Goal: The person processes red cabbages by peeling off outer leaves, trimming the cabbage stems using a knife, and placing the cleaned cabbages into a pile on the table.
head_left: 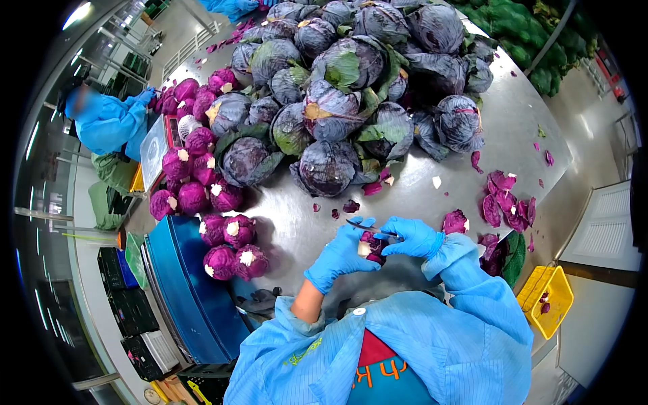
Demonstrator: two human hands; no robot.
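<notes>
In blue gloves, both hands work close to my body over the metal table. My left hand (339, 256) is wrapped round the left side of a small purple cabbage (372, 248), whose pale cut stem end faces left. Held in my right hand (413, 237) is a knife (368, 228), its dark blade passing over the top of the cabbage toward my left fingertips. Part of the cabbage is hidden by my fingers. Right of my right hand sits another purple cabbage piece (455, 221) with a pale cut end.
A large heap of untrimmed red cabbages (327, 165) covers the far table. Trimmed purple cabbages (192, 197) cluster at left, near a scale (155, 152). Loose leaves (503, 202) lie right, above a yellow crate (548, 304). A co-worker (108, 121) stands far left.
</notes>
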